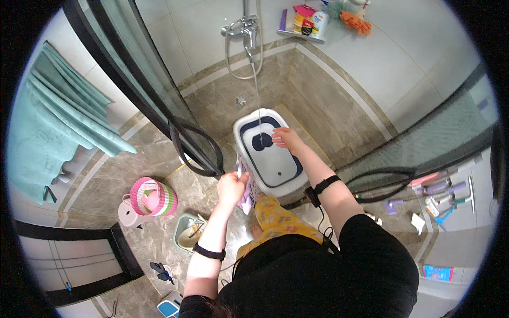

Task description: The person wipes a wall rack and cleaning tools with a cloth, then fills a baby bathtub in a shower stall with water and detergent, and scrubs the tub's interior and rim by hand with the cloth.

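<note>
A white basin (293, 186) with a dark blue inner band stands on the floor in front of me. From the chrome wall tap (248, 27) a thin stream of water falls into it, onto a dark blue patch at its far end. Over the basin's right side, my right hand (287, 139) is held with its fingers stretched out and nothing in them. Beside the basin's near left rim, my left hand (232, 187) is closed on a purple and white pouch (247, 200), which hangs down partly hidden by the hand. Its contents do not show.
Black-framed glass doors with looped handles (197, 151) flank the basin. Left on the floor are a striped basket (170, 199), a pinkish stool (129, 216) and a pale green bin (180, 230). A corner shelf (300, 35) holds bottles; a teal towel (58, 111) hangs left.
</note>
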A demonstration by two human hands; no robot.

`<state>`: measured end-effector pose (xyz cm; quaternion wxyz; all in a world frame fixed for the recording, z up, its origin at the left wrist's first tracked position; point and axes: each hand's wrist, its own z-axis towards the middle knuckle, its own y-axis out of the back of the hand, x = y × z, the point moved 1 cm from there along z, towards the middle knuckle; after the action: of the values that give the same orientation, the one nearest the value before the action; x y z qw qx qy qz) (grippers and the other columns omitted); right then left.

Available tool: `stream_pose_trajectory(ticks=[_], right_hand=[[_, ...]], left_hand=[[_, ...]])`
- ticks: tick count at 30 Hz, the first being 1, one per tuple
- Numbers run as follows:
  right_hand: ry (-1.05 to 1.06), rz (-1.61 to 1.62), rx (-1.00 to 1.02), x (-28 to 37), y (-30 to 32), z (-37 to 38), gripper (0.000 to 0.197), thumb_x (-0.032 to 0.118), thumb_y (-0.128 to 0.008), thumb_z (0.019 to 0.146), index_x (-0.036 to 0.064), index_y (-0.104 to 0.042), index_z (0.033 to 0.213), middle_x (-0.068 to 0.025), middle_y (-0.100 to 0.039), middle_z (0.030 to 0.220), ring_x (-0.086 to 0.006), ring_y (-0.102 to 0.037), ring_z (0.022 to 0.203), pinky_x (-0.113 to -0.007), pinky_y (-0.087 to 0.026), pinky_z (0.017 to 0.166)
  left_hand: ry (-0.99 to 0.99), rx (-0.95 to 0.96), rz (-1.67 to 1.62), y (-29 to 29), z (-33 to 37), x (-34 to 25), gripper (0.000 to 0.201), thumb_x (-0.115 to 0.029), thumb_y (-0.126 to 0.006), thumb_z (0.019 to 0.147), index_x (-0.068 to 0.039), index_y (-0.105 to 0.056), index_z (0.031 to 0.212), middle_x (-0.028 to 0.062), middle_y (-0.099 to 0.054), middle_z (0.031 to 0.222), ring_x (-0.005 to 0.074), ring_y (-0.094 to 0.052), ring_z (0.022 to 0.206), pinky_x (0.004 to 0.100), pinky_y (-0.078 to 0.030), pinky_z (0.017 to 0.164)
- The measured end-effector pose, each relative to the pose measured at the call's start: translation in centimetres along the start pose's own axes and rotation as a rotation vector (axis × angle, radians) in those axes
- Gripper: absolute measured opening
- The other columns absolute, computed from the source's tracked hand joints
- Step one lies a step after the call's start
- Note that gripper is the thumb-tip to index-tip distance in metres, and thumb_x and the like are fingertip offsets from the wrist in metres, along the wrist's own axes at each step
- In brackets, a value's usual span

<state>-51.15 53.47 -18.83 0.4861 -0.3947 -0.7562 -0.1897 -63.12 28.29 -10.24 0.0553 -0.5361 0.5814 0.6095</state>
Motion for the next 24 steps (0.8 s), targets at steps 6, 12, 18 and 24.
stream_pose_trajectory(ticks=[6,12,18,24], right_hand=[[0.036,-0.415,0.181,-5.8,-0.6,-7.1,0.056,0.035,-0.064,0.082,0.0079,-0.046,0.127,-0.0076,-0.056,0.116,-0.0171,-0.054,0.102,-0.033,-0.044,0.084],[0.288,-0.103,0.364,-6.3,-3.6,-10.6,0.066,0.032,-0.058,0.087,0.0038,-0.028,0.139,-0.0137,-0.043,0.131,-0.0182,-0.044,0.117,-0.032,-0.033,0.100],[0.293,-0.133,0.359,-5.0,-1.2,-11.0,0.042,0.028,-0.060,0.086,0.0015,-0.051,0.118,-0.0068,-0.061,0.103,-0.0120,-0.056,0.091,-0.027,-0.045,0.080],[0.283,0.030,0.056,-2.1,-0.4,-15.1,0.026,0.022,-0.063,0.084,-0.0021,-0.062,0.095,-0.0082,-0.067,0.081,-0.0118,-0.063,0.065,-0.023,-0.050,0.058]], left_hand=[[-0.079,0.185,-0.129,-0.6,-1.8,-0.7,0.022,-0.025,-0.063,0.081,-0.004,-0.068,0.079,0.0059,-0.064,0.064,0.0131,-0.060,0.058,0.0293,-0.046,0.058],[-0.145,0.521,-0.502,-1.0,-2.2,-0.8,0.015,-0.013,-0.062,0.082,0.001,-0.067,0.082,0.0023,-0.064,0.074,0.0092,-0.056,0.062,0.0249,-0.046,0.060],[-0.022,0.677,-0.843,-0.2,-3.3,-5.4,0.018,-0.015,-0.067,0.081,0.001,-0.067,0.087,0.0044,-0.066,0.078,0.0098,-0.059,0.067,0.0239,-0.047,0.064],[-0.108,0.577,-0.424,1.0,-1.0,-5.4,0.024,-0.021,-0.066,0.082,0.002,-0.066,0.089,0.0058,-0.065,0.074,0.0112,-0.059,0.064,0.0244,-0.047,0.064]])
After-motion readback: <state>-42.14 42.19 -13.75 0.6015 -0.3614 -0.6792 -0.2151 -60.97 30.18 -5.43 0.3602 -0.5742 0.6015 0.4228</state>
